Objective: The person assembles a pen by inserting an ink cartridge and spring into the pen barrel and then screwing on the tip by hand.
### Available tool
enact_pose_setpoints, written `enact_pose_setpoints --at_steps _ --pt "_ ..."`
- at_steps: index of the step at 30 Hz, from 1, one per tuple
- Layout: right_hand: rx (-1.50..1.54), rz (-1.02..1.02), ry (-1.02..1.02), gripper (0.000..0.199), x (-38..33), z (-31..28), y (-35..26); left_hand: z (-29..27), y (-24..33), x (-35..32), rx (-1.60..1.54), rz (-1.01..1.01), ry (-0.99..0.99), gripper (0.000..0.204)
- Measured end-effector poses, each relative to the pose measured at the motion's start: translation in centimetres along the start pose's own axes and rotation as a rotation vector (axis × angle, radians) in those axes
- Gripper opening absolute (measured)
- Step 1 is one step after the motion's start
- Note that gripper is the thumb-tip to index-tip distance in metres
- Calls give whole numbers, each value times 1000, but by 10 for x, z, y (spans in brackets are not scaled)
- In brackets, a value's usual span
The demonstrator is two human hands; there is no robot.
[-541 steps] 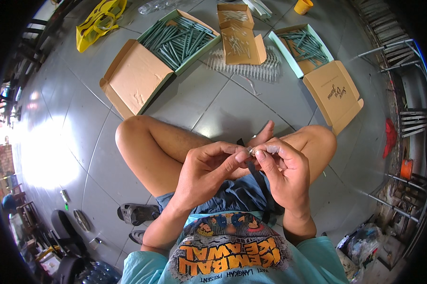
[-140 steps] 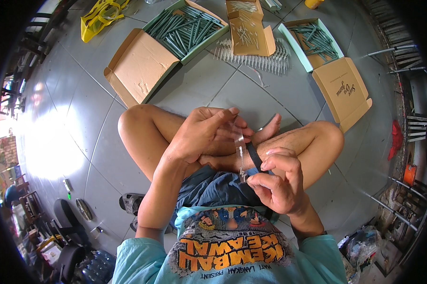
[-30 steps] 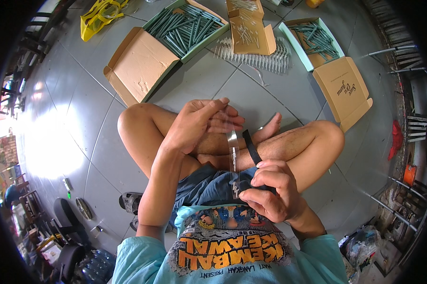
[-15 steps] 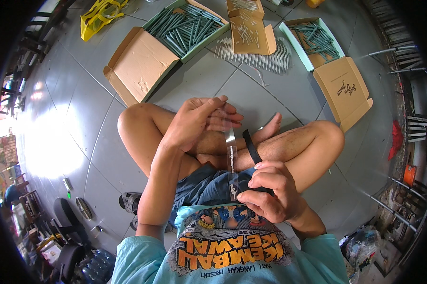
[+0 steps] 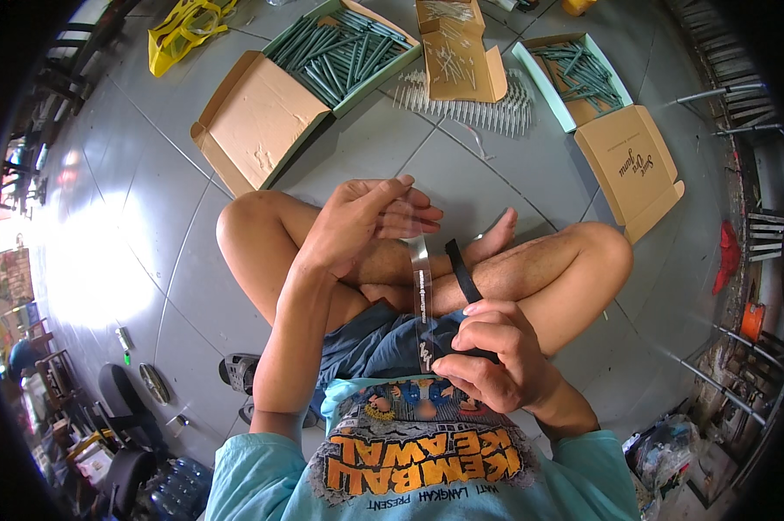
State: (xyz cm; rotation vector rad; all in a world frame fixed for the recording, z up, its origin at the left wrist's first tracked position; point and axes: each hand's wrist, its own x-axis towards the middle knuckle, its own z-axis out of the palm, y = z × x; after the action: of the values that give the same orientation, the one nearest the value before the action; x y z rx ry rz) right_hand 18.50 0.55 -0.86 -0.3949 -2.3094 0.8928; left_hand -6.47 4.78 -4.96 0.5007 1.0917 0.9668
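Over my lap, a long narrow clear plastic sleeve (image 5: 422,300) with white print stretches between my two hands. My left hand (image 5: 357,221) is closed on its far end, thumb on top and fingers curled beneath the film. The near end is pinched between the thumb and a finger of my right hand (image 5: 500,358). A flat black strip (image 5: 463,273) also sticks out of my right hand, pointing away from me. Its lower part is hidden behind my fingers, and I cannot tell what it is.
An open box (image 5: 375,94) of dark green sticks stands ahead on the left, a smaller one (image 5: 568,111) on the right. Between them, a cardboard tray (image 5: 487,87) of small clear pieces overlaps a spiky row of clear pointed pieces (image 5: 513,113). A yellow bag (image 5: 162,52) lies far left.
The sleeve's near end has shifted slightly left and toward me with my right hand. My left hand has barely moved, and both grips stay the same.
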Motion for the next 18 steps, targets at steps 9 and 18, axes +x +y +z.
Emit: enact_pose_setpoints --at_steps 9,18 --pt "-17 -8 25 18 -4 4 -1 -4 -2 3 -19 13 17 42" --pt "-27 -16 30 17 -5 6 -1 -8 -4 6 -39 16 3 42"
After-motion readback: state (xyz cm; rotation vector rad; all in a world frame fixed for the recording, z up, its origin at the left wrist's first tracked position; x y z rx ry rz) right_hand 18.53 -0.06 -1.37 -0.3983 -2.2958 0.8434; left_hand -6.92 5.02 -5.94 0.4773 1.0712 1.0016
